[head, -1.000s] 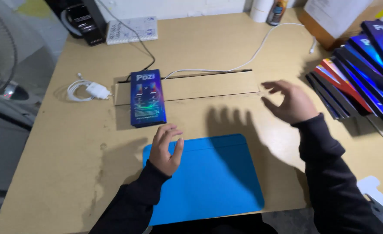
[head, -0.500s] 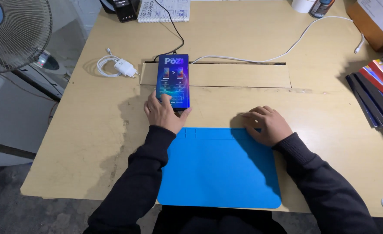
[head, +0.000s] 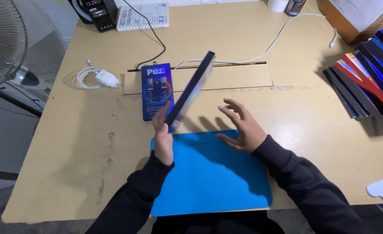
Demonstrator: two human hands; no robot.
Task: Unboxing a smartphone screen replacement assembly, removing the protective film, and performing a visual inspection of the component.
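Note:
My left hand (head: 163, 138) grips the near end of a long, dark blue box piece (head: 191, 89) and holds it tilted up on edge, its far end pointing away over the table. Just left of it, a flat blue printed phone box (head: 156, 89) lies on the wooden table (head: 70, 143). My right hand (head: 241, 128) hovers with its fingers spread to the right of the raised piece, holding nothing, above the far edge of a bright blue mat (head: 217, 182).
A white charger with a coiled cable (head: 107, 79) lies to the left, and a fan (head: 1, 43) stands off the table's left edge. A row of coloured boxes (head: 369, 73) sits at right. At the back are a notebook (head: 143, 16), a black device (head: 97, 13) and a white cable (head: 282, 30).
My left hand went from resting on the flat box to lifting a dark piece off it, tilted upward. My right hand rose from the table and spread open.

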